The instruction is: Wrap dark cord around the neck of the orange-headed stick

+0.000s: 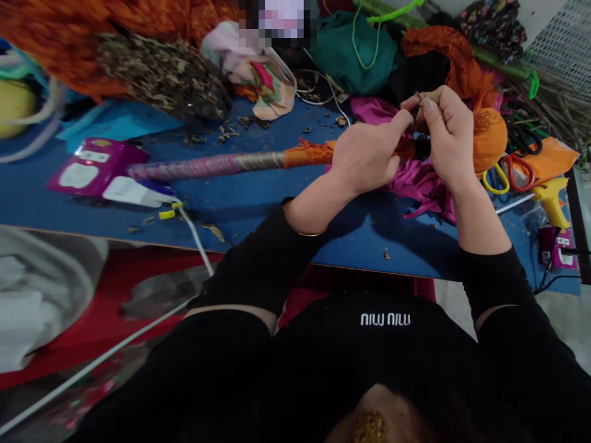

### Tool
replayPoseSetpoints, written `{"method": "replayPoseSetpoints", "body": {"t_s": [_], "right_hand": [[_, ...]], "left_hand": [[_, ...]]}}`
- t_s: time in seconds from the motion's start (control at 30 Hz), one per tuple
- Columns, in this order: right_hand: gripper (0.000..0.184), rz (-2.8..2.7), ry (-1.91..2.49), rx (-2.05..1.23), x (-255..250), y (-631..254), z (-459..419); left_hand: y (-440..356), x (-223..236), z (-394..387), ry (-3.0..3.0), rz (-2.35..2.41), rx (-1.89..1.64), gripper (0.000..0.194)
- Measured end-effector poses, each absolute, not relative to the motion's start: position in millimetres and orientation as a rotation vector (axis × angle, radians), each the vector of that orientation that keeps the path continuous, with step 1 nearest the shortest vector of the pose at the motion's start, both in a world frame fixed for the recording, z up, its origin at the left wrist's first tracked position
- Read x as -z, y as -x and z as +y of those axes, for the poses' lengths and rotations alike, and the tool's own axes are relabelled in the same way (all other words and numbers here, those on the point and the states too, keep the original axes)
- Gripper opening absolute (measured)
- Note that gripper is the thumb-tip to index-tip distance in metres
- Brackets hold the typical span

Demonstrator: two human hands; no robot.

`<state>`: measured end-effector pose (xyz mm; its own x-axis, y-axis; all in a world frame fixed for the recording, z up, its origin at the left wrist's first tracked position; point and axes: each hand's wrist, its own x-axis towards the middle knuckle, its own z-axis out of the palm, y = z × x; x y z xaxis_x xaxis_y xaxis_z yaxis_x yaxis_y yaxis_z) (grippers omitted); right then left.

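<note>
stick (207, 167) banded purple-grey; tabletop (244, 203) blue; glue gun (551, 200) yellow

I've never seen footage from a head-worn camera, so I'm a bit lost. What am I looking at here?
There is no machine: these are a person's bare hands. The one picture comes from a camera on that person's head, looking forward and down, so the dark sleeves are the person's own. On the blue table lie a wrapped rod, a purple packet, magenta cloth and a heap of dry, leaf-like bits. The right hand pinches a small brownish piece. The left hand is beside it, over the rod's orange part; whether it grips anything is hidden.
</note>
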<state>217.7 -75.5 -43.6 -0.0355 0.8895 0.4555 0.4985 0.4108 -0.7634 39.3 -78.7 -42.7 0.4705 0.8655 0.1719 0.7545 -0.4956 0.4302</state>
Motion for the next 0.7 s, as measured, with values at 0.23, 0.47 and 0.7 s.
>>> {"method": "replayPoseSetpoints", "body": {"t_s": [0.23, 0.47, 0.7], "right_hand": [[0.049, -1.618, 1.239, -0.578, 42.8, -216.0, -74.3], [0.040, -1.492, 1.052, -0.664, 42.0, -211.8, -74.8], [0.030, -1.555, 1.039, -1.093, 0.6, -257.8, -90.4]], "left_hand": [[-36.7, 39.4, -81.4, -2.561, 1.324, -0.520, 0.055], [-35.3, 36.6, -79.2, -2.519, 1.356, -0.510, 0.051], [-19.8, 27.2, -66.4, -2.355, 1.462, -0.599, 0.047]]}}
